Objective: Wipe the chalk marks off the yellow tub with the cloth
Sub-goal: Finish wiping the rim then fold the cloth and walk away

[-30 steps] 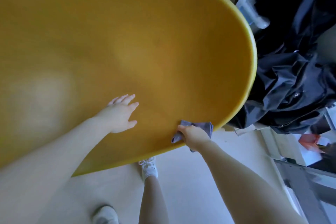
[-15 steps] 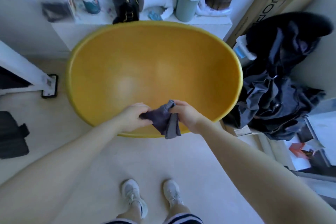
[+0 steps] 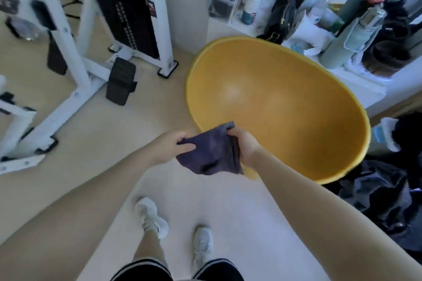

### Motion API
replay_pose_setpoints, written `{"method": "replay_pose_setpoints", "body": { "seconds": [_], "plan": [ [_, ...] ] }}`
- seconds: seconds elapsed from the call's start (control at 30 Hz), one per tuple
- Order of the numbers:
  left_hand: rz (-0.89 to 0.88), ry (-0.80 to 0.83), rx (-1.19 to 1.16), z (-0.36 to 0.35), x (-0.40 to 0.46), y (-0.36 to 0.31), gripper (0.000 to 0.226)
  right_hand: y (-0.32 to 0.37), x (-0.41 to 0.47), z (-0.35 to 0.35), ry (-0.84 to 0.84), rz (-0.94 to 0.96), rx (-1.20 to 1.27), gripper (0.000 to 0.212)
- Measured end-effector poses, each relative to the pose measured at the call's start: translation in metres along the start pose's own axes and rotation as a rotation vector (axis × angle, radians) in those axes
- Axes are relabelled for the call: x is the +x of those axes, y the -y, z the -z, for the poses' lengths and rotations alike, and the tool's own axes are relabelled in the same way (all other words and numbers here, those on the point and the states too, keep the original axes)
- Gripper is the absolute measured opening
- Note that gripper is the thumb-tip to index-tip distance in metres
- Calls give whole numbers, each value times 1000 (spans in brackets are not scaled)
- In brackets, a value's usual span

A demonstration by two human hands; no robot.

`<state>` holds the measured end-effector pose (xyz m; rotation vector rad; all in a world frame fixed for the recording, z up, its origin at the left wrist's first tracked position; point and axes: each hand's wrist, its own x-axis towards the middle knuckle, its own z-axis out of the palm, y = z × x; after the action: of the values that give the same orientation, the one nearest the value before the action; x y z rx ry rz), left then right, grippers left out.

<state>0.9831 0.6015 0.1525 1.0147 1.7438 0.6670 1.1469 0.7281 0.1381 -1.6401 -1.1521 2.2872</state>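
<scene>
Cloth (image 3: 211, 153) pinched between both hands' fingers (image 3: 186, 146)

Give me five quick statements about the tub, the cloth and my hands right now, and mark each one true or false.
1. Both hands hold the cloth. True: the left hand and right hand each grip a side.
2. The cloth lies inside the yellow tub. False: it is held up at the tub's near rim.
3. The cloth is white. False: it is dark purplish-grey.
4. The tub sits on the floor. True.
5. The left hand presses on the tub's inner wall. False: it holds only the cloth.
</scene>
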Motion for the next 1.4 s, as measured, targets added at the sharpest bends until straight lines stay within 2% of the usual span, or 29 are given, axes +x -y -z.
{"method": "replay_pose_setpoints", "body": {
  "seconds": [0.3, 0.57, 0.63, 0.7, 0.77, 0.83, 1.0, 1.07, 1.17, 1.27, 1.4],
  "plan": [
    [153, -507, -455, 75, -193, 113, 14, -51, -55, -191, 223, 14, -293, 24],
    [160, -841, -907, 143, -395, 236, 19, -162, -111, -419, 460, -56, -416, 19],
    [177, -931, -950, 159, -440, 268, 21, -188, -127, -473, 529, -52, -457, 23],
    [265, -991, -878, 175, -477, 295, 22, -209, -140, -520, 572, -51, -502, 24],
    [356, -1027, -787, 190, -506, 318, 20, -226, -151, -561, 544, -66, -577, 23],
    [371, -1051, -811, 204, -525, 340, 17, -238, -154, -598, 503, -72, -653, 23],
    [201, -929, -1100, 257, -547, 402, 20, -252, -120, -687, 502, -130, -550, 23],
    [204, -902, -1057, 288, -546, 428, 19, -251, -101, -726, 554, -173, -458, 24],
    [246, -949, -990, 351, -539, 463, 21, -240, -77, -785, 743, -226, -429, 29],
    [283, -986, -953, 430, -533, 493, 25, -223, -50, -849, 833, -65, -624, 22],
    [266, -935, -919, 525, -521, 515, 29, -193, -37, -940, 545, 374, -904, 24]
  ]
}}
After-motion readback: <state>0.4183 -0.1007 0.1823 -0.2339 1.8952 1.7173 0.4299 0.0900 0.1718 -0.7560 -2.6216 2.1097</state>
